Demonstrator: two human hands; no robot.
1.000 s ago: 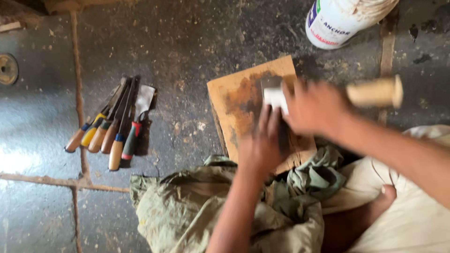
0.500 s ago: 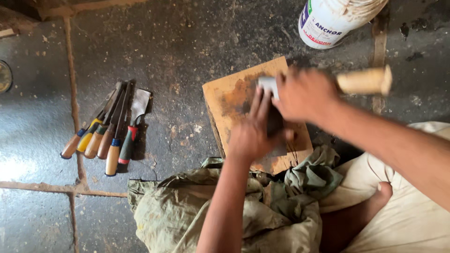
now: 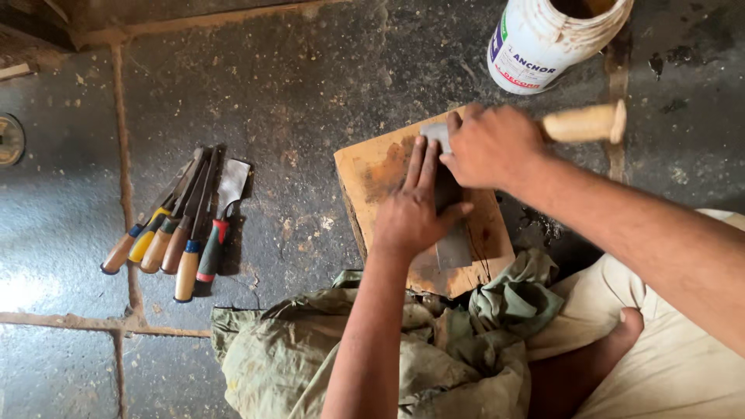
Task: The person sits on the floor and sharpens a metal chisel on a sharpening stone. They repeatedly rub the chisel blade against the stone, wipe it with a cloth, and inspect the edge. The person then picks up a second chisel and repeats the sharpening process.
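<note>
Two hands were at one sharpening station: the right hand [image 3: 493, 147], fingers closed, gripped a pale wooden-handled chisel [image 3: 582, 122] with its blade on a dark grey whetstone [image 3: 452, 244] lying on a worn wooden board [image 3: 372, 167]; the left hand [image 3: 411, 213] pressed flat, fingers extended, on the blade. Judged mid-honing; the next stroke would call for steady angle and even pressure

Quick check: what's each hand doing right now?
Left hand: open, fingers flat on the blade.
Right hand: closed around the chisel.
</note>
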